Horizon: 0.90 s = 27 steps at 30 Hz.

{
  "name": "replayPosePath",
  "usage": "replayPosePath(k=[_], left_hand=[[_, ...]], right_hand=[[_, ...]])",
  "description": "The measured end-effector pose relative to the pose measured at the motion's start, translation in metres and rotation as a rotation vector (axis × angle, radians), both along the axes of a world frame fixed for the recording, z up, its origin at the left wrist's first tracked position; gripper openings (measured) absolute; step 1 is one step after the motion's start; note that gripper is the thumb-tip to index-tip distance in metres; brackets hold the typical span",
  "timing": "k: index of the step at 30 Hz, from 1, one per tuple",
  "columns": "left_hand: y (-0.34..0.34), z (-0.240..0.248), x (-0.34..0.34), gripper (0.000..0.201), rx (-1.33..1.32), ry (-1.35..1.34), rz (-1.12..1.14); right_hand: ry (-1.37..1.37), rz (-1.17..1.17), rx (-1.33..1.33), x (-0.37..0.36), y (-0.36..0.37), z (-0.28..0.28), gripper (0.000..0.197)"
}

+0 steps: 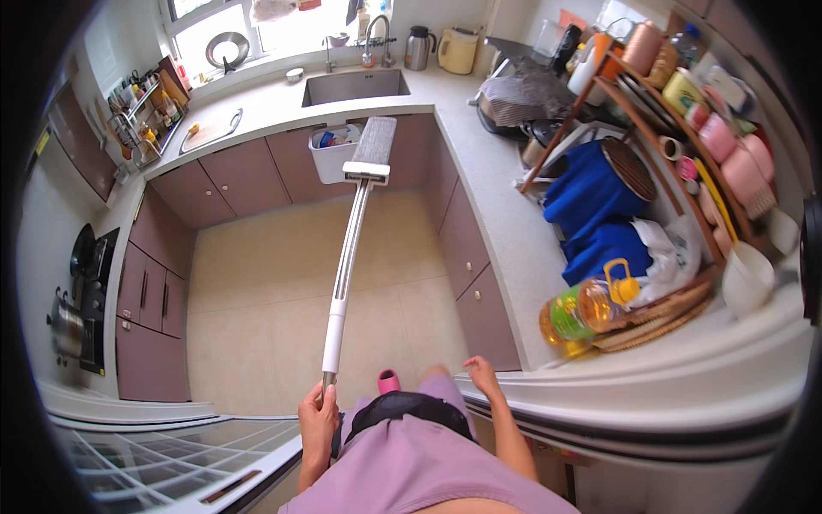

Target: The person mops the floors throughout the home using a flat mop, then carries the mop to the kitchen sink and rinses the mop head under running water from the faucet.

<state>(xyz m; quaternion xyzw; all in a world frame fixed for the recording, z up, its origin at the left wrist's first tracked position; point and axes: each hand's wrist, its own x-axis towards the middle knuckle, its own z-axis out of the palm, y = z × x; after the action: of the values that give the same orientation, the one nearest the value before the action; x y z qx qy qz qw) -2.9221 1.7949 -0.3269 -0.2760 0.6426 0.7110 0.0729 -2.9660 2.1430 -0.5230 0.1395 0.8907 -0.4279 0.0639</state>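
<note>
My left hand (318,421) is closed around the lower metal end of a flat mop's pole. The mop (347,265) has a white and grey handle stretching away from me. At its far end, the grey pad (374,141) is raised in front of the brown cabinets, beside a white bin (330,164) hung on a cabinet door. By my right hip hangs my right hand (481,377), empty, its fingers loosely bent and apart. It is close to the white door frame; whether it touches is unclear.
Tiled floor (257,317) lies between counters on three sides. A sink (355,88) is set below the window. On the right counter (479,197) stand a crowded wooden rack, blue cloth and an oil bottle (586,313). A pot (67,325) sits by the stove at left. A glass sliding door (163,463) is at lower left.
</note>
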Motion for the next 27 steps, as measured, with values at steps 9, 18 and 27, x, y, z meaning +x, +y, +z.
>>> replayPosePath(k=[9, 18, 27], left_hand=[[0.005, 0.012, -0.236, 0.019, 0.044, -0.031, 0.046], [-0.019, 0.071, -0.443, 0.022, 0.018, -0.135, -0.004], [-0.052, 0.083, -0.592, 0.019, -0.007, -0.282, 0.01]], right_hand=[[-0.36, -0.232, -0.427, -0.239, 0.018, -0.014, 0.024], [-0.356, -0.042, -0.532, -0.518, 0.015, 0.03, 0.023], [-0.311, -0.045, -0.695, -0.74, -0.01, 0.04, 0.018]])
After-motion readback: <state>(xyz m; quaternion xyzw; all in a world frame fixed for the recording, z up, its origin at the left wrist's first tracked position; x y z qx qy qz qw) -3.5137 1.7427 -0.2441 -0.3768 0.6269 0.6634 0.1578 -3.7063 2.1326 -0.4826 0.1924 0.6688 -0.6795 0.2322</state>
